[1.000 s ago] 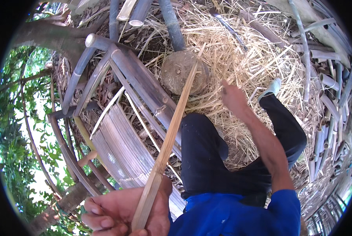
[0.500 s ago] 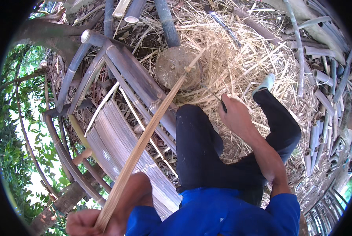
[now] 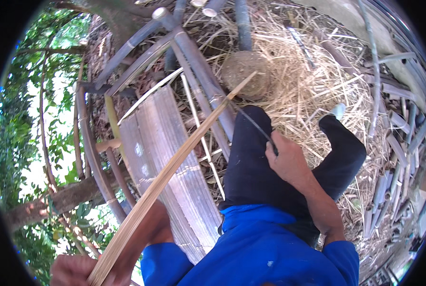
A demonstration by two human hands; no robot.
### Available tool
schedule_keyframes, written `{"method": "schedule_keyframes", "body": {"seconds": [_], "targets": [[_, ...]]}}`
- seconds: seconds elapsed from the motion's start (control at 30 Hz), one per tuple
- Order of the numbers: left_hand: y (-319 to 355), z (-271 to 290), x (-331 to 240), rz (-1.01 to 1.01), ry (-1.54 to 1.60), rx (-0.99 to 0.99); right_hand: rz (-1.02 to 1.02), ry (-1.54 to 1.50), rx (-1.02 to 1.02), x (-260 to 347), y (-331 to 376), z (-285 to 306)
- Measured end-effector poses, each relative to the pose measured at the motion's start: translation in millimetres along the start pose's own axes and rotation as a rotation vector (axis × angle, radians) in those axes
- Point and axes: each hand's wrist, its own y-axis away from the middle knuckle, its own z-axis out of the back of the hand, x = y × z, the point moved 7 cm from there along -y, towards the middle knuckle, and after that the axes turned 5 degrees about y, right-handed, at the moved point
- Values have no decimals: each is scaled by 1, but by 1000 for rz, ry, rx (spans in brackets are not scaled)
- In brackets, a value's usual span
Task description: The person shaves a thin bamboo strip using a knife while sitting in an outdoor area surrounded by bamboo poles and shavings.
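- Gripping the near end of a long tan strip (image 3: 167, 178), a person's left hand (image 3: 74, 269) is closed at the lower left edge of the view
- Wrapped around the dark handle of a thin-bladed knife (image 3: 255, 125), the right hand (image 3: 289, 159) is shut just above the person's lap
- Slanting from lower left to upper center, the strip crosses in front of a slatted bamboo panel (image 3: 194, 190) and a thick bamboo pole (image 3: 204, 71), its far tip overlapping a round wood stump (image 3: 244, 64) in view; whether tip and stump touch cannot be told
- Pointing up and to the left, the blade reaches the strip's upper part, though contact between the two is too fine to make out
- Seated in a blue shirt (image 3: 251, 248) and dark trousers (image 3: 248, 157), the person has one knee near the stump and the other leg bent out to the right, ending in a pale-covered foot (image 3: 338, 110)
- Scattered beyond the knees, straw-colored shavings (image 3: 313, 95) blanket the ground beside the stump, with a long dark tool (image 3: 301, 45) lying among them
- Flanking the scene, green foliage (image 3: 27, 157) fills the left side, while cut bamboo lengths (image 3: 380, 188) crowd the right
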Motion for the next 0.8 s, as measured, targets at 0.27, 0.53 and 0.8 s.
{"method": "schedule_keyframes", "body": {"seconds": [0.27,0.53,0.8], "targets": [[88,-25,68,-127,-182,-210,105,24,10,47,-2,26],[76,-53,52,-258,-334,-348,586,-21,-174,173,30,89],[76,-42,45,-302,-283,-218,457,33,-69,135,11,57]]}}
